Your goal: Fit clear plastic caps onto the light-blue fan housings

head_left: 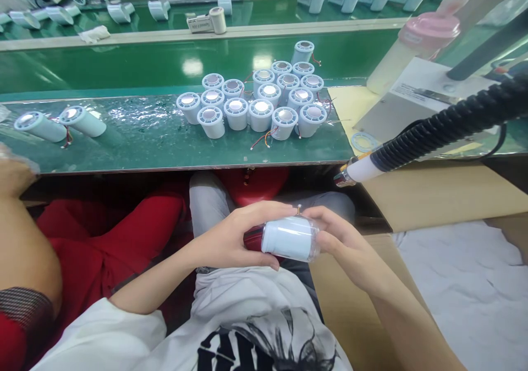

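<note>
Above my lap, both hands hold a pale blue cylinder housing (289, 238) lying sideways. Clear, shiny plastic surrounds it, and a dark red section shows at its left end. My left hand (235, 236) wraps that red end, thumb below and fingers along the top. At the right end, my right hand (340, 236) grips the clear plastic rim between thumb and fingers. A small metal piece (299, 210) sticks up near the right fingertips. On the bench ahead stand several similar pale blue housings (260, 115) in a cluster, some with thin coloured wires.
Two housings (82, 121) lie tilted at the bench's left. A black corrugated hose (445, 121) with a white nozzle reaches in from the right, above an open cardboard box (350, 310). A co-worker's arm (25, 239) is at the left. More parts line the far green conveyor (136, 63).
</note>
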Demonstrator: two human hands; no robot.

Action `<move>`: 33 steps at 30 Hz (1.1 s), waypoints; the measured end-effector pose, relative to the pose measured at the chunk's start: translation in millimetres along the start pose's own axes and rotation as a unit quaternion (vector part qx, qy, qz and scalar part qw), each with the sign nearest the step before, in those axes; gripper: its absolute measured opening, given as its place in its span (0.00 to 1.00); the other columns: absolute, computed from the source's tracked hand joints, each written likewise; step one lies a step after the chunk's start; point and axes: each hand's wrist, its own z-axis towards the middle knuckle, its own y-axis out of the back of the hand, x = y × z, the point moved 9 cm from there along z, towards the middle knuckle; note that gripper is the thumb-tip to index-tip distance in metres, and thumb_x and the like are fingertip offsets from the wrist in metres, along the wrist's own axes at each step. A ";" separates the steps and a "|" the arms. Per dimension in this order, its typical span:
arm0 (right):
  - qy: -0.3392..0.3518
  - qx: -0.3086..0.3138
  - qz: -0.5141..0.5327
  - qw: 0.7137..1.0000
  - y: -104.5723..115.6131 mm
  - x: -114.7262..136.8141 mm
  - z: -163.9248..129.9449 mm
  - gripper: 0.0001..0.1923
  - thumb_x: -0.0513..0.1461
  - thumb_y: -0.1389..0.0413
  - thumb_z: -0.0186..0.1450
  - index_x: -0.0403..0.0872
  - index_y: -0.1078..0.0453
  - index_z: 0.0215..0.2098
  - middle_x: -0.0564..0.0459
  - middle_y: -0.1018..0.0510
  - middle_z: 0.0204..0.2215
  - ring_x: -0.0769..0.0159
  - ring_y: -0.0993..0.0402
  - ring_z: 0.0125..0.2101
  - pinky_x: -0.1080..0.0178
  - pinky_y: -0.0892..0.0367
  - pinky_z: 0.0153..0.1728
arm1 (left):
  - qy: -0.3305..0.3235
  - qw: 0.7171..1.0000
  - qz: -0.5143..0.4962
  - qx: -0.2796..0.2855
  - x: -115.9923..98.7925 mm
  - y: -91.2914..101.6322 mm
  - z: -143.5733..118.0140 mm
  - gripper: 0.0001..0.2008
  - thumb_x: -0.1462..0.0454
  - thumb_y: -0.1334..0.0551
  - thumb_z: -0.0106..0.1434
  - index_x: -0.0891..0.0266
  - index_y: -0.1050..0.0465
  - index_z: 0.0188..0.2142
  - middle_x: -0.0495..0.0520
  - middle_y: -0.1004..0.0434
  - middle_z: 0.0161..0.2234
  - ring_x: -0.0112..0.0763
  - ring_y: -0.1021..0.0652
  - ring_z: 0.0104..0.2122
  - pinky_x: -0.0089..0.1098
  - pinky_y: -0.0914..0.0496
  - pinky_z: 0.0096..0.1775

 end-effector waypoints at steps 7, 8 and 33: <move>-0.048 0.025 0.098 0.994 -5.5 -21.3 -0.4 0.22 0.56 0.43 0.61 0.47 0.38 0.37 0.56 0.25 0.26 0.69 0.26 0.22 0.67 0.27 0.22 | -0.008 1.000 -0.014 0.007 -2.0 -0.6 -0.2 0.41 0.65 0.28 0.51 0.48 0.42 0.62 0.55 0.35 0.60 0.43 0.32 0.59 0.40 0.40 0.61; -0.056 0.031 0.105 0.992 -7.1 -23.0 -0.6 0.23 0.57 0.44 0.61 0.47 0.39 0.37 0.56 0.25 0.24 0.68 0.25 0.21 0.68 0.28 0.21 | -0.010 1.000 -0.017 0.007 -2.4 -0.7 -0.2 0.41 0.65 0.28 0.51 0.48 0.42 0.62 0.55 0.34 0.60 0.43 0.32 0.59 0.40 0.40 0.61; -0.140 0.122 0.140 0.973 -35.8 -33.7 -0.7 0.41 0.64 0.70 0.65 0.42 0.31 0.27 0.52 0.28 0.15 0.75 0.36 0.10 0.76 0.38 0.12 | 0.035 0.996 -0.080 -0.028 2.5 0.7 -1.9 0.35 0.66 0.30 0.54 0.50 0.39 0.59 0.57 0.33 0.55 0.40 0.30 0.54 0.36 0.32 0.54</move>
